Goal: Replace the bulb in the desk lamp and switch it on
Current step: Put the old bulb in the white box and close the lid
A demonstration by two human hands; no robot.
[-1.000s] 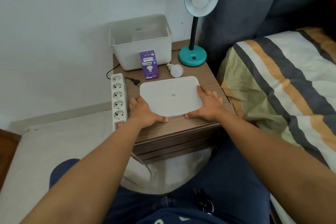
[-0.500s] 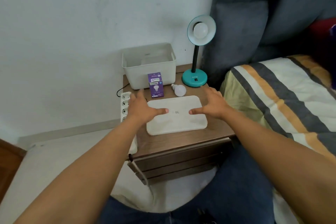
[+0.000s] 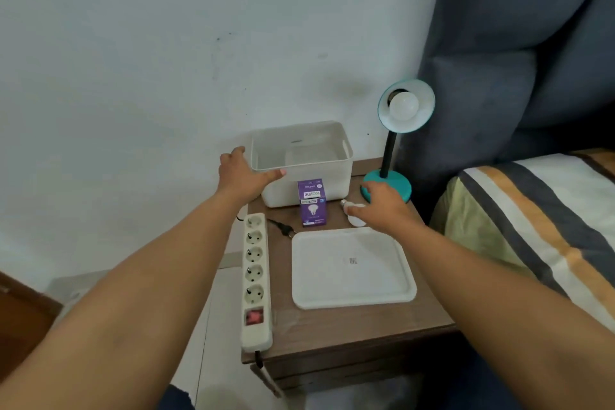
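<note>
Pale blue-white wall backs a small wooden worktop (image 3: 349, 326) wedged beside a bed with a striped cover (image 3: 532, 226). On it lie a white tray (image 3: 352, 270), a white power strip (image 3: 255, 280) along the left edge, a purple bulb box (image 3: 312, 202) and an open white bin (image 3: 303, 163). At the back right stands the teal desk lamp (image 3: 397, 130), a bulb (image 3: 404, 106) seated in its shade. The left hand (image 3: 243, 173) grips the bin's near left corner, thumb over the rim. The right hand (image 3: 382, 206) rests fingers-down on the spare bulb (image 3: 353, 214) lying between box and lamp base; whether it has closed on the spare bulb I cannot tell.
</note>
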